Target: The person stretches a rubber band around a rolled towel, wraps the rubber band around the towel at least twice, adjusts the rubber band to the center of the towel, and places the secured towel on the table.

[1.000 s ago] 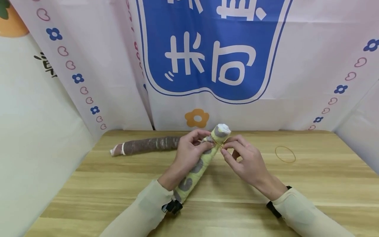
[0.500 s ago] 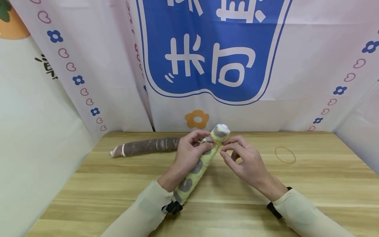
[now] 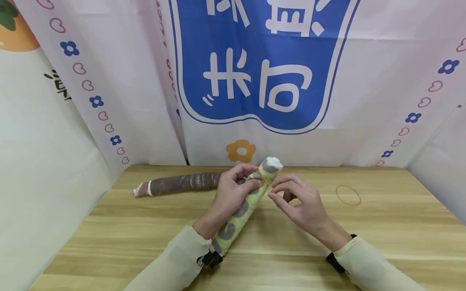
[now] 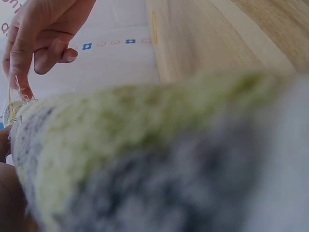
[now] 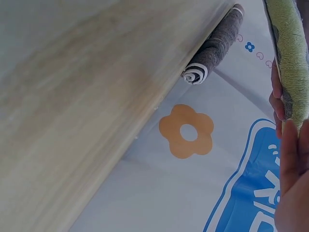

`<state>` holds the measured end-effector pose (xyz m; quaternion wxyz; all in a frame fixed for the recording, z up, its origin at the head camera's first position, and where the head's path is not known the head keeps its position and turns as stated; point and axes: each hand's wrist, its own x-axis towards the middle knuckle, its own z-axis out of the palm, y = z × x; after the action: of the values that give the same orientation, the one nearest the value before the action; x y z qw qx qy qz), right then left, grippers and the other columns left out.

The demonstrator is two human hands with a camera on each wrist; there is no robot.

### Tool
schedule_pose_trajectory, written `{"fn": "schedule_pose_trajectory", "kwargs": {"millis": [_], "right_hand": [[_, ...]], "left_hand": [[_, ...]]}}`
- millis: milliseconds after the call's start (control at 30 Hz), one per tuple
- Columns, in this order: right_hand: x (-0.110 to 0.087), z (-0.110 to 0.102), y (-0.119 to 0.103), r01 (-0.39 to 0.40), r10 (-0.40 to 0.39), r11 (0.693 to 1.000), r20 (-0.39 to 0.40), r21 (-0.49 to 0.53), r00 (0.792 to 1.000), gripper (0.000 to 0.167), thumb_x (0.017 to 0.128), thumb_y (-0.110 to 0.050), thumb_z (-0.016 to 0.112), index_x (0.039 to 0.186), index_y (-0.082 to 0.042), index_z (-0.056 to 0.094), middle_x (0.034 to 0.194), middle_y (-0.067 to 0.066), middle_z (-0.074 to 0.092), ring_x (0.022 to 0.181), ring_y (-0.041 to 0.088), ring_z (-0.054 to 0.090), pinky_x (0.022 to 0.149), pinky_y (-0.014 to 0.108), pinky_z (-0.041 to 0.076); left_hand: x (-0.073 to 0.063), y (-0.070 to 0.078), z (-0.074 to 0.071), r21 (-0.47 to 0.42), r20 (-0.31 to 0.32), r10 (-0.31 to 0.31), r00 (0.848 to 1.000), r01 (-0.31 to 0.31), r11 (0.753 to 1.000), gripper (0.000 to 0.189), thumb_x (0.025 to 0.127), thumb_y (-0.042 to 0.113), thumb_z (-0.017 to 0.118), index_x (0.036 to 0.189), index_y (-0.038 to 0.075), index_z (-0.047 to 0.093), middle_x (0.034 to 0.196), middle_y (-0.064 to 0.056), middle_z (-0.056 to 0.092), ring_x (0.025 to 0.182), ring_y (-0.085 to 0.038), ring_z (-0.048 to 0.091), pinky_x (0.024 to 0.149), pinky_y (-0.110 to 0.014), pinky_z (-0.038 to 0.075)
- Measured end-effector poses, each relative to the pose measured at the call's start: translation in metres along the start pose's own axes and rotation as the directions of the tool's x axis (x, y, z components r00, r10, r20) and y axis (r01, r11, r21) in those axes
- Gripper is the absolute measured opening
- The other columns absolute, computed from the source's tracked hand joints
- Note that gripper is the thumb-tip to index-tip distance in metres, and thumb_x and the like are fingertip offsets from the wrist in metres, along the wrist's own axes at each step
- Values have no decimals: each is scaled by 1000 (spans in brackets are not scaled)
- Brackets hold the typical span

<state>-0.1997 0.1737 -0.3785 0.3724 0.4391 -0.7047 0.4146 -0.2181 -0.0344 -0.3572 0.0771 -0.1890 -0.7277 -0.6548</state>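
A rolled-up towel (image 3: 238, 210), yellow with grey patches, slants up from my left wrist to its white coiled far end. My left hand (image 3: 234, 192) grips it just below that end, thumb on the near side. A thin yellow rubber band (image 3: 265, 180) lies around the roll close to its tip. Fingertips of my right hand (image 3: 302, 200) pinch the band on the roll's right side and draw it slightly away. In the left wrist view the towel (image 4: 106, 135) fills the foreground, with the right hand (image 4: 43, 36) over its far end.
A brown rolled towel (image 3: 182, 184) lies at the back left of the wooden table (image 3: 291, 258), partly behind my left hand. A loose rubber band (image 3: 348, 195) lies at the right. A printed cloth (image 3: 153, 101) hangs behind the table.
The scene sits slightly lower in the head view. My right fingers have shifted a little down and left, and the pinched band stretches more visibly from the roll. The left hand keeps its grip.
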Motion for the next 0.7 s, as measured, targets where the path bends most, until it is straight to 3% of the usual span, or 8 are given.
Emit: {"fn": "schedule_pose_trajectory", "kwargs": {"millis": [233, 433, 700], "right_hand": [[-5, 0, -1, -38, 38, 999, 11, 6, 999, 26, 108, -29, 65, 98, -6, 69, 98, 7, 69, 68, 8, 57, 57, 15, 49], [-6, 0, -3, -71, 71, 997, 11, 42, 997, 4, 102, -4, 65, 99, -6, 64, 95, 4, 63, 69, 9, 53, 55, 17, 46], [-5, 0, -3, -96, 97, 993, 9, -69, 995, 18, 91, 10, 63, 101, -4, 61, 90, 1, 55, 66, 7, 45, 52, 17, 38]], "left_hand": [[-3, -3, 1, 0, 21, -7, 1000, 7, 1000, 23, 93, 8, 80, 115, 10, 77, 98, -5, 74, 77, -16, 65, 68, -26, 54], [-4, -1, 2, 5, 17, 32, 999, -33, 999, 24, 93, 8, 79, 117, 9, 77, 100, -5, 75, 79, -16, 66, 69, -26, 54], [-5, 1, 4, -16, 17, 44, 999, -43, 999, 23, 95, 10, 79, 117, 8, 77, 103, -6, 76, 80, -17, 67, 69, -27, 55]]}}
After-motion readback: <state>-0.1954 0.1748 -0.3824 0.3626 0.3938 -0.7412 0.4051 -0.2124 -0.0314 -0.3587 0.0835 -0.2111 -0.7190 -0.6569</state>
